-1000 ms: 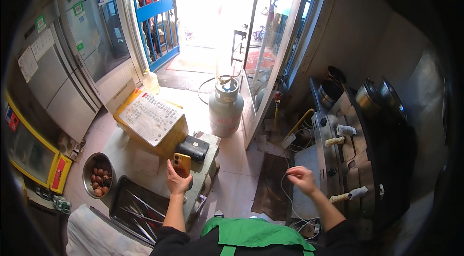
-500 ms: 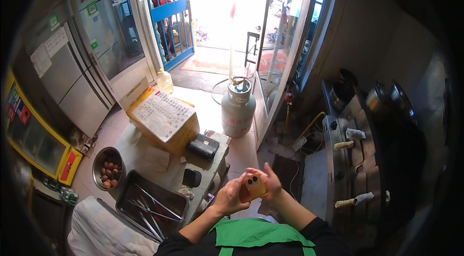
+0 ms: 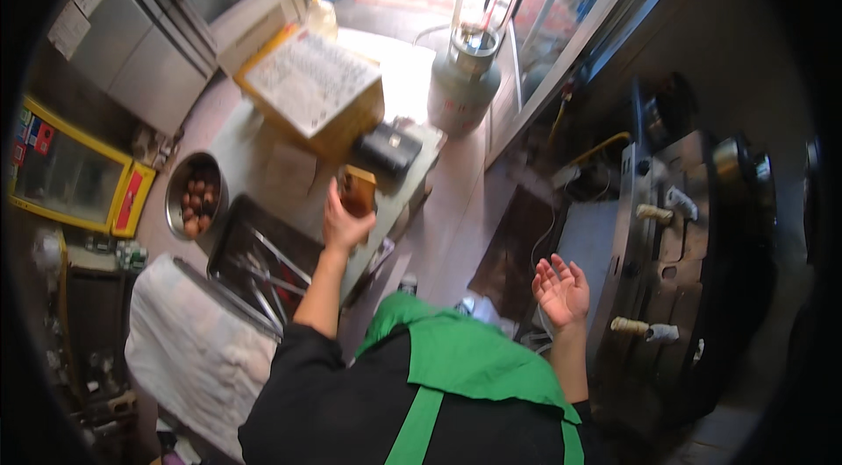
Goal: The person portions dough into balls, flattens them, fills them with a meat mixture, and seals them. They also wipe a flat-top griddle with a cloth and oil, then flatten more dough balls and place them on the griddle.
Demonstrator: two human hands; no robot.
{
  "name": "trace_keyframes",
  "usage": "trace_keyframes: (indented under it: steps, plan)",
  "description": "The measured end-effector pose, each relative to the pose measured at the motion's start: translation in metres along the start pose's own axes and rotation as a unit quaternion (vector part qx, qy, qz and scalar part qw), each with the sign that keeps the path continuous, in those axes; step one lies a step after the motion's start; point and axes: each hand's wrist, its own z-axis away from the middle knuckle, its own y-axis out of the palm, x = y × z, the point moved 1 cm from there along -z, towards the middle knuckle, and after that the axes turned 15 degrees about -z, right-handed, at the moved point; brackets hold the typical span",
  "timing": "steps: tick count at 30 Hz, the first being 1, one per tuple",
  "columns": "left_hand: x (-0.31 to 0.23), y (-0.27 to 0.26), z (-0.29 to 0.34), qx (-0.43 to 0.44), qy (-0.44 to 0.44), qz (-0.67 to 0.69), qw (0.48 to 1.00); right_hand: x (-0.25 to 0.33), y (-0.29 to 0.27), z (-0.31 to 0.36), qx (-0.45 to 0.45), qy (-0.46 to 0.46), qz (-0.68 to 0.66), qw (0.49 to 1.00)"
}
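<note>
**One hand (image 3: 342, 228) is gripping a phone (image 3: 360, 190), the other is hanging spread apart from it**

At the far left, a yellow-framed case (image 3: 77, 171) is leaning at an angle, and a pale refrigerator (image 3: 132, 48) is standing behind it. Nearer the person, a white cloth (image 3: 189, 325) is hanging in folds. A metal bowl (image 3: 177, 193) is holding brown eggs (image 3: 198, 202) just beside the left edge of the counter (image 3: 246, 158); what is supporting it is unclear.

Next, a dark tray (image 3: 250, 228) is carrying long metal utensils (image 3: 282, 256), which are lying crossed. Farther back on the counter, a yellow-sided box (image 3: 311, 83) is bearing a printed white top, and a pale plastic jug (image 3: 321, 17) is standing behind it.

The left hand is clamping around the orange-backed phone, holding it upright over the counter near a black device (image 3: 386, 149).

Beyond the counter's right end, a grey gas cylinder (image 3: 465, 92) is standing upright. The person is wearing a green apron (image 3: 482, 355) over black clothing.

Farther right, the right hand (image 3: 563, 294) is showing its palm, fingers extended, well apart from the left. It is floating between a dark mat (image 3: 513, 241) and a steel stove (image 3: 680, 246), whose handles (image 3: 654, 212) are wearing pale wrappings.
</note>
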Motion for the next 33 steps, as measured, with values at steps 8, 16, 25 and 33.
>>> trace_keyframes:
  steps: [8,16,25,33]
  plan:
    - [0.016,0.013,-0.034,0.001,-0.047,-0.044,0.998,-0.024,-0.021,0.001,-0.06,-0.03,0.037,0.997]
    - [0.024,0.026,-0.038,0.014,-0.041,-0.039,0.998,-0.04,-0.021,0.003,-0.086,-0.046,0.06,0.993]
    - [0.034,0.041,-0.026,0.008,0.059,-0.051,0.997,-0.037,-0.022,0.014,-0.095,-0.096,0.072,0.988]
    - [0.074,0.061,-0.041,-0.045,0.085,-0.258,0.961,0.057,-0.019,0.123,-0.054,-0.316,0.416,0.851]
